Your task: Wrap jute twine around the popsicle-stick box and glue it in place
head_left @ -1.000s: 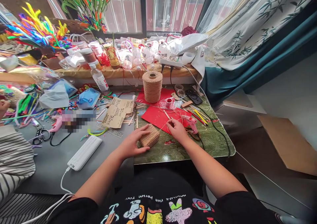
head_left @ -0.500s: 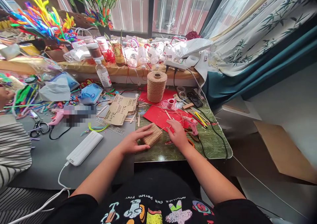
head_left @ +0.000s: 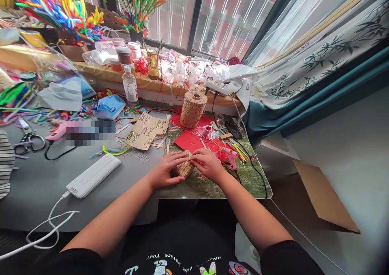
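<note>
Here, in the head view, holding a twine-wrapped block (head_left: 186, 167) near the front of the green tabletop (head_left: 251, 188), with the left hand (head_left: 164, 170) gripping it, fingers over its far side and thumb along its near edge. Touching the block's right side with bent fingertips of the right hand (head_left: 208, 164); cannot tell whether pinching a strand. Note beyond them a twine spool (head_left: 193, 111), standing on red paper (head_left: 183, 139), and a pink glue gun (head_left: 231, 158) near the right hand.
</note>
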Action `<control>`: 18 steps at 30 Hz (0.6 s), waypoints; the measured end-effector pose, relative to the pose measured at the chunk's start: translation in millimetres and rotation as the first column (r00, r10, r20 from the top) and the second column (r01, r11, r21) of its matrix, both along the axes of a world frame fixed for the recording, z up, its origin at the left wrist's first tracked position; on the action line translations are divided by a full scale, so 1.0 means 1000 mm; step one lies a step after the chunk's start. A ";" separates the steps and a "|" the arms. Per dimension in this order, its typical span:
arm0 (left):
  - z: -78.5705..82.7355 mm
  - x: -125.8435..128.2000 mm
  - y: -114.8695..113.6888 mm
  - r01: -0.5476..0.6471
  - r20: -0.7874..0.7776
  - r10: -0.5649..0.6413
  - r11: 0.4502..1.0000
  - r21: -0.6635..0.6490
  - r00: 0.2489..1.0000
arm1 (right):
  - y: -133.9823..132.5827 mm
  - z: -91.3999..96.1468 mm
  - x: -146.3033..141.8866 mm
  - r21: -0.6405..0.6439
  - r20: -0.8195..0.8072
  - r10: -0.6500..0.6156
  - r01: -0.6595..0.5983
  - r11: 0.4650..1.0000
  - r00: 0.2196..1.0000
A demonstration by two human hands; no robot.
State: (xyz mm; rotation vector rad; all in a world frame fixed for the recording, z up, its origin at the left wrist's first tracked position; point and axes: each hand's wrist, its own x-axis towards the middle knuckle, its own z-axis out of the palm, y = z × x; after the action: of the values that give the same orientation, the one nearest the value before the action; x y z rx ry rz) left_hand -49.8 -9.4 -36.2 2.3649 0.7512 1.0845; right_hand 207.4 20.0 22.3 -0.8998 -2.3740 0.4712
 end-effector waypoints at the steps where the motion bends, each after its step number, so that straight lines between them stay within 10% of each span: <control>1: 0.000 0.000 -0.001 0.000 -0.011 0.000 1.000 0.030 1.000 | 0.005 0.001 -0.002 -0.019 0.002 0.002 -0.002 1.000 1.000; 8: -0.004 0.001 -0.005 0.011 -0.040 -0.010 1.000 0.028 0.999 | -0.003 0.001 0.035 -0.010 -0.247 -0.292 0.299 0.954 0.924; 13: -0.011 0.001 -0.003 0.006 -0.015 -0.006 1.000 -0.005 1.000 | -0.022 -0.038 0.120 -0.014 -0.523 -0.754 0.881 0.473 0.397; 18: -0.014 0.003 -0.002 -0.012 -0.021 0.012 1.000 -0.019 1.000 | -0.005 -0.079 0.152 -0.335 -0.311 -0.824 0.757 0.561 0.473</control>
State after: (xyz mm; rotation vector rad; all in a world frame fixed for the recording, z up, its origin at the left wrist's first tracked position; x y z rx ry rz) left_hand -47.2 -11.4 -50.0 2.3617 0.7805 1.0546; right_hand 359.0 14.9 -56.6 -1.6447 -1.2774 0.3970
